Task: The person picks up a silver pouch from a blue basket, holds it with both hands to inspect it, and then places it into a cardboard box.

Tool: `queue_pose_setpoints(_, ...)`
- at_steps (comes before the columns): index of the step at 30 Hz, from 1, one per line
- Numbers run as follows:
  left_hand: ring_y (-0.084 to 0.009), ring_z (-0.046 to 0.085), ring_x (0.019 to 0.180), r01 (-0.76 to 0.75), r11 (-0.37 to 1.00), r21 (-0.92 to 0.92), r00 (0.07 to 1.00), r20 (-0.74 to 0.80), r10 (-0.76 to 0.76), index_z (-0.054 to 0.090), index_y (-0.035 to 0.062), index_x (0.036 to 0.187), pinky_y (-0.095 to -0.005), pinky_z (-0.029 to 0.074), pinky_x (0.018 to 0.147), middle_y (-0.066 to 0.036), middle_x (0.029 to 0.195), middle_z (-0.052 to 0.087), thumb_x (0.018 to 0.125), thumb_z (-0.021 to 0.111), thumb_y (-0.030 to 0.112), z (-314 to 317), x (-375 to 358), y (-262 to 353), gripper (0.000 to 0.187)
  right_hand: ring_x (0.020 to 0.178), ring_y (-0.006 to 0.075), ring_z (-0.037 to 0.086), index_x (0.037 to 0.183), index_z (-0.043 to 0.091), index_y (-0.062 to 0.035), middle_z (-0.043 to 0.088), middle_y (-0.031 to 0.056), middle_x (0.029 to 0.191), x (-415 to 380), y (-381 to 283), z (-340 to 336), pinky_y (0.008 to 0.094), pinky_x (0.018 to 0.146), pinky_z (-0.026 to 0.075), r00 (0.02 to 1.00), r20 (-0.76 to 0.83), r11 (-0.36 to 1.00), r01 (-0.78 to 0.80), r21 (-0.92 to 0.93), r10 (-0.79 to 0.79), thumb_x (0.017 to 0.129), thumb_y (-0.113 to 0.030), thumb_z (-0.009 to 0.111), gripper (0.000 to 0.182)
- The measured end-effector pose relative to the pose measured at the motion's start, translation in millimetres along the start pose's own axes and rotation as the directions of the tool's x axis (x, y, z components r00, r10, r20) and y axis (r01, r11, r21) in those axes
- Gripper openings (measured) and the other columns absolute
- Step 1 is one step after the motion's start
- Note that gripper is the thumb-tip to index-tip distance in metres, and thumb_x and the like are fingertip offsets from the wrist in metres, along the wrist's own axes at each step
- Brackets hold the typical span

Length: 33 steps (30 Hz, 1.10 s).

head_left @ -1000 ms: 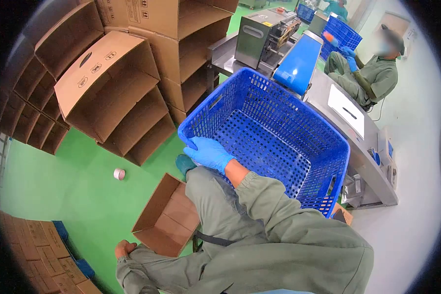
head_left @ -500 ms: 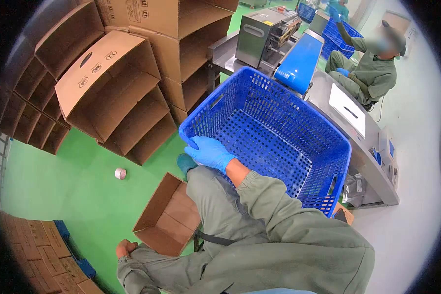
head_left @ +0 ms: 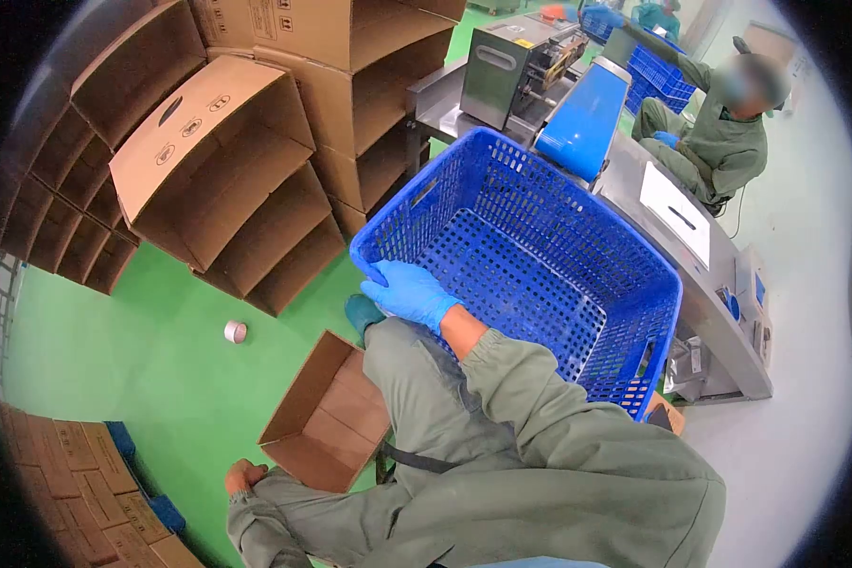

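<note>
In a blue glove, my right hand (head_left: 411, 294) is closed over the near-left rim of a blue plastic crate (head_left: 655, 275). The crate tilts toward me beside the metal bench, and its mesh floor shows with nothing lying on it. My bare left hand (head_left: 246, 475) rests by my knee at the lower left, its fingers curled in with no object visible in them. Between my legs and the green floor stands an open cardboard box (head_left: 305, 388), close to my left hand.
Open cardboard boxes (head_left: 220, 142) are stacked at the left and back. A tape roll (head_left: 236, 331) lies on the floor. A blue conveyor belt (head_left: 585, 118) and a metal machine (head_left: 502, 80) stand beyond the crate. A seated co-worker (head_left: 729, 142) is at the right. Closed cartons (head_left: 85, 473) fill the lower left.
The co-worker's raised arm has swung left toward the machine, where an orange item now shows near the hand. My hands and the crate hold their places; the view has shifted slightly.
</note>
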<state>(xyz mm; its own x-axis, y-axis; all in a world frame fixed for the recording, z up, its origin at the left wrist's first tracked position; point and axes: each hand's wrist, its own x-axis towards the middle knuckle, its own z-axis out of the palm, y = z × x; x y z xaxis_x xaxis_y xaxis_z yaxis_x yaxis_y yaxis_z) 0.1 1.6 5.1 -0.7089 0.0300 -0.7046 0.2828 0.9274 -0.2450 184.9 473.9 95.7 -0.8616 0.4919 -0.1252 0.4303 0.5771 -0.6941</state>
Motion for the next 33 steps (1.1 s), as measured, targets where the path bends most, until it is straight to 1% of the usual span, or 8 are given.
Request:
queue_pose_setpoints(6, -0.0332, 0.065, 0.097, 0.013, 1.0, 0.014, 1.0, 0.024, -0.014, 0.069, 0.0003, 0.096, -0.0408, 0.051, 0.083, -0.021, 0.104, 0.066, 0.071, 0.066, 0.045, 5.8, 12.2, -4.8, 0.051, 0.093, 0.0389, 0.059, 0.096, 0.058, -0.0053, 0.063, 0.0209, 0.095, -2.7, -3.1, -1.7, 0.0482, 0.081, 0.045, 1.0, -0.008, 1.0, -0.002, -0.027, 0.002, 0.088, -0.045, 0.049, 0.041)
queue_pose_setpoints(11, -0.0351, 0.064, 0.097, -0.011, 1.0, 0.007, 0.999, -0.039, 0.011, 0.069, -0.0001, 0.096, -0.0415, 0.051, 0.084, -0.021, 0.104, 0.066, 0.071, 0.066, 0.044, 5.3, 5.2, -3.8, 0.051, 0.093, 0.0383, 0.059, 0.096, 0.058, -0.0059, 0.062, 0.0202, 0.097, -2.4, -3.9, -3.0, 0.0476, 0.082, 0.045, 1.0, 0.02, 1.0, -0.017, -0.014, 0.018, 0.088, -0.045, 0.049, 0.041)
queue_pose_setpoints(15, -0.0356, 0.064, 0.098, 0.01, 1.0, 0.02, 1.0, -0.028, -0.009, 0.069, 0.0003, 0.096, -0.042, 0.051, 0.084, -0.022, 0.104, 0.065, 0.07, 0.065, 0.044, 3.5, 0.0, -0.9, 0.051, 0.093, 0.0384, 0.059, 0.097, 0.058, -0.0058, 0.062, 0.02, 0.098, -0.3, -2.2, -1.4, 0.0473, 0.082, 0.045, 0.999, 0.036, 1.0, -0.024, 0.004, 0.024, 0.088, -0.044, 0.048, 0.041)
queue_pose_setpoints(17, -0.0356, 0.064, 0.098, -0.022, 1.0, 0.006, 0.996, -0.086, 0.022, 0.07, 0.0008, 0.096, -0.0423, 0.051, 0.084, -0.022, 0.103, 0.066, 0.07, 0.064, 0.044, 4.7, -2.8, -1.9, 0.051, 0.094, 0.0383, 0.059, 0.097, 0.058, -0.0056, 0.062, 0.02, 0.097, -2.3, -4.6, -4.1, 0.0469, 0.082, 0.045, 0.999, 0.036, 0.999, -0.038, 0.012, 0.038, 0.088, -0.044, 0.048, 0.041)
queue_pose_setpoints(20, -0.0355, 0.064, 0.097, -0.001, 1.0, 0.011, 1.0, -0.012, 0.001, 0.07, 0.0014, 0.096, -0.0427, 0.051, 0.083, -0.022, 0.103, 0.066, 0.069, 0.064, 0.044, 6.1, 7.2, -5.1, 0.051, 0.095, 0.0381, 0.059, 0.098, 0.06, -0.0054, 0.062, 0.0203, 0.1, -0.2, -2.8, -3.5, 0.0461, 0.083, 0.045, 0.997, 0.05, 0.998, -0.054, 0.038, 0.052, 0.087, -0.044, 0.049, 0.041)
queue_pose_setpoints(24, -0.0351, 0.064, 0.097, 0.002, 1.0, -0.007, 1.0, -0.003, -0.002, 0.069, 0.0009, 0.098, -0.0429, 0.051, 0.083, -0.022, 0.105, 0.065, 0.068, 0.065, 0.044, 3.9, 3.3, -5.9, 0.053, 0.096, 0.0376, 0.059, 0.1, 0.061, -0.0051, 0.062, 0.0207, 0.103, 0.3, 0.0, -5.1, 0.045, 0.083, 0.045, 0.997, 0.071, 0.992, -0.043, 0.115, 0.035, 0.087, -0.044, 0.05, 0.042)
queue_pose_setpoints(26, -0.0341, 0.064, 0.097, 0.06, 0.997, -0.041, 0.998, 0.003, -0.06, 0.069, -0.0003, 0.098, -0.0426, 0.051, 0.083, -0.022, 0.105, 0.066, 0.068, 0.065, 0.043, 6.8, 9.7, -7.1, 0.052, 0.097, 0.0371, 0.059, 0.103, 0.062, -0.0053, 0.062, 0.0207, 0.105, 2.8, 3.9, -0.3, 0.0447, 0.085, 0.045, 0.997, 0.045, 0.986, -0.062, 0.154, 0.056, 0.087, -0.044, 0.051, 0.044)
queue_pose_setpoints(33, -0.0336, 0.065, 0.099, 0.091, 0.995, -0.037, 0.995, 0.045, -0.089, 0.068, -0.0028, 0.096, -0.0416, 0.05, 0.083, -0.022, 0.103, 0.066, 0.069, 0.064, 0.039, 1.2, 1.4, 0.2, 0.05, 0.098, 0.0368, 0.06, 0.105, 0.062, -0.0061, 0.063, 0.0204, 0.103, 2.5, 2.9, -3.5, 0.0451, 0.086, 0.045, 0.994, 0.08, 0.991, -0.087, 0.097, 0.079, 0.087, -0.047, 0.05, 0.046)
